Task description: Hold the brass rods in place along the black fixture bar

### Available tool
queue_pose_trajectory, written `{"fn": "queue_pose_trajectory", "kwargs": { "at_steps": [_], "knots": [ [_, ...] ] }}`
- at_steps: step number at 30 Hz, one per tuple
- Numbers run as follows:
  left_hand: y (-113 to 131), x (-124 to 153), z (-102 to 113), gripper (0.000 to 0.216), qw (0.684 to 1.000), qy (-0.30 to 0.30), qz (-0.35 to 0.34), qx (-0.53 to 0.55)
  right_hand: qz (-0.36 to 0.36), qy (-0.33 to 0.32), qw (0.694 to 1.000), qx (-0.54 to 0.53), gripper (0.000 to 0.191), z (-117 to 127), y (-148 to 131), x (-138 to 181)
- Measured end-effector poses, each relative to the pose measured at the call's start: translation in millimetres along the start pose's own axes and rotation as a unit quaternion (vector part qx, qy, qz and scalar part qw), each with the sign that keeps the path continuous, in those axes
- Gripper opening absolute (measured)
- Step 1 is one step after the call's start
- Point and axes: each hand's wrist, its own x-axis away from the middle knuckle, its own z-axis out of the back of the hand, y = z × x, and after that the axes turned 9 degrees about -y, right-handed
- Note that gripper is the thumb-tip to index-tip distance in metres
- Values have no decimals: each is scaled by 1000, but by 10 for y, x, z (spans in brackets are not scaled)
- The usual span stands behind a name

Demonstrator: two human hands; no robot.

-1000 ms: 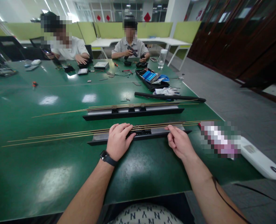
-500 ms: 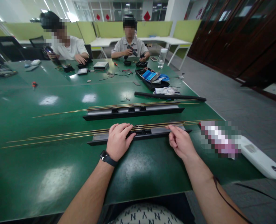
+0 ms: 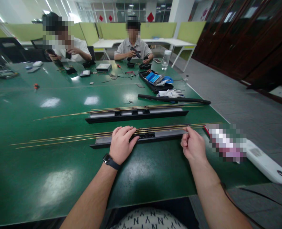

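Note:
My left hand (image 3: 123,143), with a dark watch on its wrist, lies over the nearer long black channel (image 3: 164,137), fingers bent over its top and thumb on the near side. Several thin brass-coloured rods (image 3: 71,136) run lengthwise along this channel and pass beneath the fingers. Toward the channel's right end, my right hand (image 3: 193,143) is closed in a pinch on one of them, the nearest rod (image 3: 55,143). Small black parts (image 3: 147,135) show inside the channel between my hands.
Beyond lies a second black channel (image 3: 136,117) with more rods. Farther back are a long black strip (image 3: 174,98), white gloves (image 3: 170,93) and a black tray (image 3: 152,87). A white device (image 3: 267,162) is at right. Two people sit across the green table (image 3: 66,171).
My right hand has moved right along the channel, and the nearest rod has slid right with it. My left hand has stayed in place. The far-left person's hand has lifted.

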Motion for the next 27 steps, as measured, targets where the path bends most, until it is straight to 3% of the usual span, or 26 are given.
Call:
{"fn": "queue_pose_trajectory", "kwargs": {
  "at_steps": [16,27],
  "knots": [
    [0,-1,1,28,1000,-2,2,-1,-7,4,1000,15,26,-5,-2,10],
    [3,1,0,28,1000,1,2,1,-56,-131,989,40,37,-37,65,72]
  ]
}}
